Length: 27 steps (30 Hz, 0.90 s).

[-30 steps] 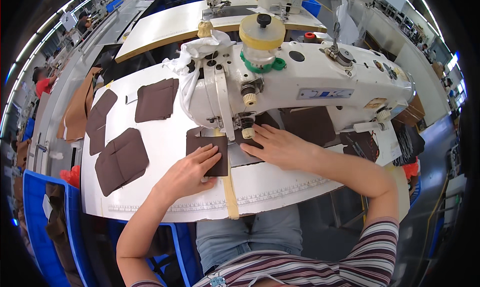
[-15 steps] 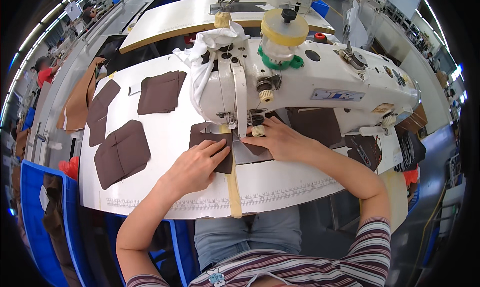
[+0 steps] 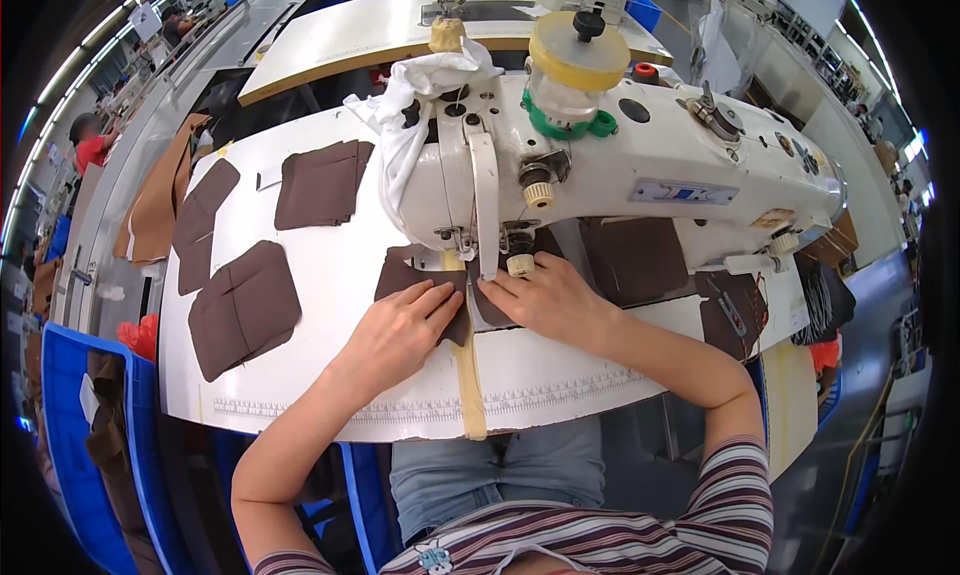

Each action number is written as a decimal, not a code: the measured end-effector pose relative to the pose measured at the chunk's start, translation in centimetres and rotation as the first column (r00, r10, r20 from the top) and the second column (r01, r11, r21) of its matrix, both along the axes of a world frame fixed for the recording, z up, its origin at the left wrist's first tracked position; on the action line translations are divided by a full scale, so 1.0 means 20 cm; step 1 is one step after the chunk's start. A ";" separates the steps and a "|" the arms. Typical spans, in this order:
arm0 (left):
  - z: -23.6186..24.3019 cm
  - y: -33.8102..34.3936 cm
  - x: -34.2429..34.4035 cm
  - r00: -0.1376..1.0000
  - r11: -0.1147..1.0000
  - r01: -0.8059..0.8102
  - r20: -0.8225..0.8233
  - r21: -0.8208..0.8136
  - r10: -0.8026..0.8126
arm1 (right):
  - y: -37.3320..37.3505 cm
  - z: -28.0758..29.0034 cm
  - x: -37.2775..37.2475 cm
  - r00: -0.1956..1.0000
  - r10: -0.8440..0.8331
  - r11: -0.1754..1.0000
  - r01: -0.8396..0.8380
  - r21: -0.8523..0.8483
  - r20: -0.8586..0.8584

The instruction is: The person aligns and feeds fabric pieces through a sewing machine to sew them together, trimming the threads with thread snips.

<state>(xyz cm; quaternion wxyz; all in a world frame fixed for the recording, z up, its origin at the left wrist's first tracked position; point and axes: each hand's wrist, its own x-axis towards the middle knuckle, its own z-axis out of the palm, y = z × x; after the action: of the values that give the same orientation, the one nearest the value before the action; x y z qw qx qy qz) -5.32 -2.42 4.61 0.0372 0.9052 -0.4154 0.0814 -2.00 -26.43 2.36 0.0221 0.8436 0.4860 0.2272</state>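
My left hand lies on a brown fabric piece left of the needle, its fingers extended and pressing the cloth down. My right hand rests on a second brown fabric piece just right of the presser foot, fingers apart, fingertips close to the foot. The white sewing machine stands over both pieces, with its needle area between my hands. The part of the cloth under my palms is hidden.
Stacked brown pieces and loose ones lie at the left. More brown fabric sits under the machine arm, with small metal snips to its right. A blue bin stands at the left edge.
Both hands have shifted slightly. The left piece is now more rumpled under my left fingers, and the right piece has moved left along the needle line with my right hand.
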 end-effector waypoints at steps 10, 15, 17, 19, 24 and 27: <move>-0.13 -0.02 0.16 0.993 0.914 -0.107 -0.001 -0.392 0.116 | 0.05 -0.02 -0.01 0.992 -0.024 0.974 0.052 0.221 -0.127; -0.16 0.00 0.14 0.992 0.879 -0.094 0.035 -0.467 0.125 | 0.05 -0.02 -0.04 0.990 -0.059 0.983 0.080 0.166 -0.128; -0.15 0.00 0.14 0.991 0.880 -0.115 0.002 -0.461 0.131 | 0.06 0.00 -0.03 0.997 -0.031 0.984 0.044 0.175 -0.074; -0.15 -0.01 0.14 0.990 0.879 -0.135 -0.028 -0.457 0.137 | 0.06 -0.02 -0.01 0.997 -0.024 0.980 0.038 0.197 -0.072; -0.15 0.00 0.13 0.989 0.865 -0.145 -0.033 -0.480 0.148 | 0.07 -0.05 0.02 0.992 -0.018 0.976 0.044 0.211 -0.124; -0.13 -0.02 0.12 0.987 0.841 -0.146 -0.016 -0.521 0.161 | 0.08 -0.04 0.01 0.999 0.021 0.969 -0.012 0.245 -0.036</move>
<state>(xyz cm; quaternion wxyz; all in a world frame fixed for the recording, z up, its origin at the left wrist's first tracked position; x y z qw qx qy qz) -2.83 -2.74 1.91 0.2681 0.8903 -0.3047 0.2064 -1.76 -24.86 1.64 -0.0934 0.8400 0.4616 0.2696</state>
